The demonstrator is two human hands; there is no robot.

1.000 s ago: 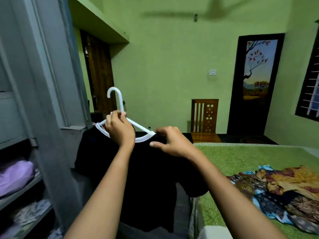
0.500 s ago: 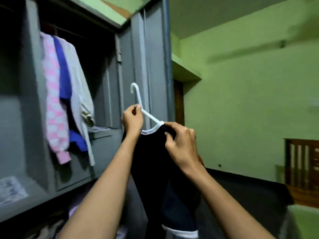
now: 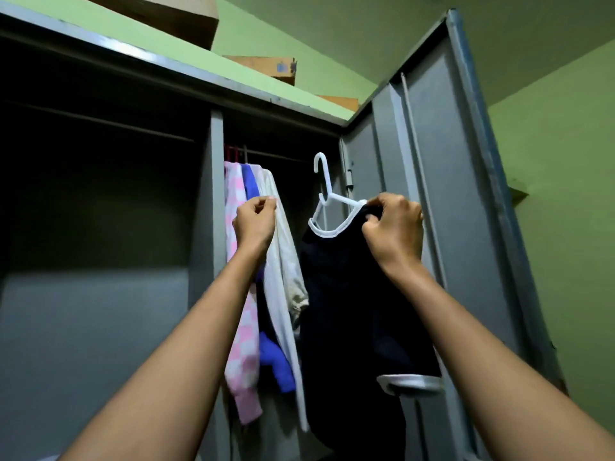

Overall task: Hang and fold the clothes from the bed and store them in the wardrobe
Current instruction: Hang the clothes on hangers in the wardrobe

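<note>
Left grip (image 3: 254, 222) pinched a hanging white garment (image 3: 283, 261) inside the grey wardrobe (image 3: 213, 144); right grip (image 3: 394, 229) clenched the black shirt (image 3: 349, 311) on its white hanger (image 3: 326, 183).

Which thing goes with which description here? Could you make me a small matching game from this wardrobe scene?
Things:
1. left hand
2. right hand
3. cardboard box
4. pink checked garment

Descriptions:
A. sits on top of the wardrobe
B. grips the black shirt on the white hanger
C. hangs from the rail, leftmost in the row
D. holds the edge of the white garment

Pairs: 1-D, 2-B, 3-A, 4-C
</note>
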